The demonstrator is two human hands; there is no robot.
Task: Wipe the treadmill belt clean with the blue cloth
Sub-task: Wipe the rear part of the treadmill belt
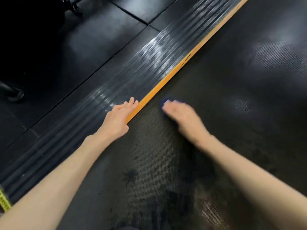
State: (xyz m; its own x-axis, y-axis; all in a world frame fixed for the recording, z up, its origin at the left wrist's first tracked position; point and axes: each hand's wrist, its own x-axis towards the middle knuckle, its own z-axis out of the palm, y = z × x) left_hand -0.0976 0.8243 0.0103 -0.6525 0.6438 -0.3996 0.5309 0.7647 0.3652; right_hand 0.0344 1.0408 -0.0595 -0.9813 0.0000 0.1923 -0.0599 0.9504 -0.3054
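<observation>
Blue cloth [164,102] lies under right hand [181,114] on treadmill belt [232,83], grip unclear; left hand [118,118] open.

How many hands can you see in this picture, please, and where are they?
2. The left hand rests on the ribbed rail beside the orange strip; the right hand presses the cloth on the belt. None seems hidden.

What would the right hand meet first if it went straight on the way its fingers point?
The right hand, on the blue cloth, points up and left across the belt. It would probably meet the orange edge strip first, then the ribbed side rail beyond it.
</observation>
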